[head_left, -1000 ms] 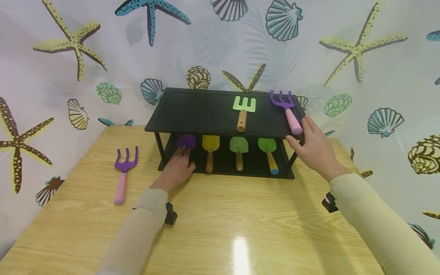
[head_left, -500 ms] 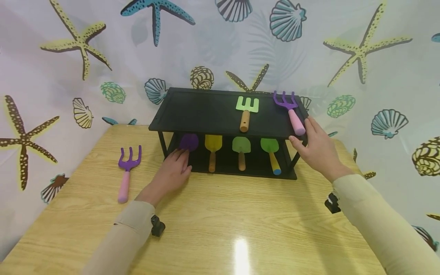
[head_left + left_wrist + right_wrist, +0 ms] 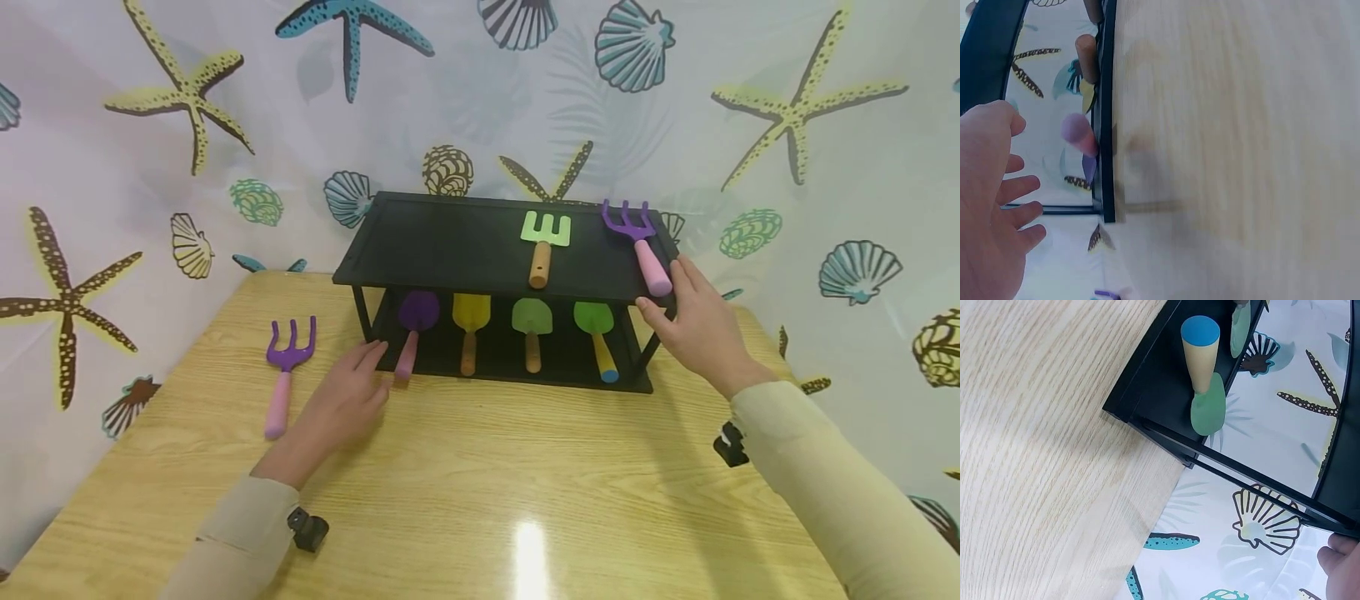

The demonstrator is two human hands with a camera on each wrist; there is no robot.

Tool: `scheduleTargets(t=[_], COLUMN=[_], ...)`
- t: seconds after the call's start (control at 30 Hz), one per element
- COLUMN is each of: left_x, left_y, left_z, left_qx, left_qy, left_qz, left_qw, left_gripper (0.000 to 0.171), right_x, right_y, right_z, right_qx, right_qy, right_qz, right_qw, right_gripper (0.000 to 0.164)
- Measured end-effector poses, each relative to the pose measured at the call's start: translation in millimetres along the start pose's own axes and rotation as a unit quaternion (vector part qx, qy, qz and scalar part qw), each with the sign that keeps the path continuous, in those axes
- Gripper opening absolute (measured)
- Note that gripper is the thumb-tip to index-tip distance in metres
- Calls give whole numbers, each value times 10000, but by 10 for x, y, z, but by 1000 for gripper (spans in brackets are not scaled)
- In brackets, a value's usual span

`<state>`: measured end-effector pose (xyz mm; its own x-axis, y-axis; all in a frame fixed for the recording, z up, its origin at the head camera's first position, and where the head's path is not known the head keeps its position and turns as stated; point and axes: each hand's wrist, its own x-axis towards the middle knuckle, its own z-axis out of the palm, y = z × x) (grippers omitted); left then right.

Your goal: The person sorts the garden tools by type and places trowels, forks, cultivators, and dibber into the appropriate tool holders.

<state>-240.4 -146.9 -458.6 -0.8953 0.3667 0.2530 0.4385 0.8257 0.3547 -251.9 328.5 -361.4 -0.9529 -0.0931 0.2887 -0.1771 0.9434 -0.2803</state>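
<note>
A black two-tier shelf (image 3: pixel 450 242) stands on the table. My left hand (image 3: pixel 341 408) is just off its left front corner, fingers spread and holding nothing; the left wrist view shows the same hand (image 3: pixel 997 200) beside the rack. Nearest to it lies a trowel (image 3: pixel 406 357) with purple blade and pink handle on the lower tier. My right hand (image 3: pixel 705 329) holds the upper tier's right front corner, thumb at the front edge and fingers along the side. Next to that hand, on top, lies a purple hand fork (image 3: pixel 651 265) with a pink handle.
Also on the lower tier are a yellow trowel (image 3: pixel 471 312), a pale green trowel (image 3: pixel 532 317) and a bright green trowel (image 3: pixel 593 318). A light green hand fork (image 3: pixel 546 229) lies on top. Another purple fork (image 3: pixel 279 400) lies on the table, left of the shelf.
My left hand has let go of the purple trowel and drawn back left and toward me, uncovering its pink handle. My right hand stays at the shelf corner; the head view has shifted slightly.
</note>
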Motion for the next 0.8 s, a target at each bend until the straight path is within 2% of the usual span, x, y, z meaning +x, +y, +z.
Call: scheduleTargets(t=[0.27,0.43,0.63,0.8], left_x=[-281,-398,-490,-563], left_y=[-211,-342,-475,-578], left_z=[-111,-195,-230,-214], left_qx=[-51,-34,-153,-63], left_qy=[295,251,108,55], left_qz=[-287,-611,-998,-1033], left_qw=[9991,9978,9948,9946], left_gripper=[55,56,60,62], right_x=[-4,3,3,7], right_y=[-12,0,6,-10], right_z=[-3,-1,-11,-13], right_qx=[51,46,15,-29], right_qy=[35,56,64,43], right_qz=[-59,-70,-71,-84], right_qw=[10000,9999,10000,10000], right_gripper=[92,92,92,91])
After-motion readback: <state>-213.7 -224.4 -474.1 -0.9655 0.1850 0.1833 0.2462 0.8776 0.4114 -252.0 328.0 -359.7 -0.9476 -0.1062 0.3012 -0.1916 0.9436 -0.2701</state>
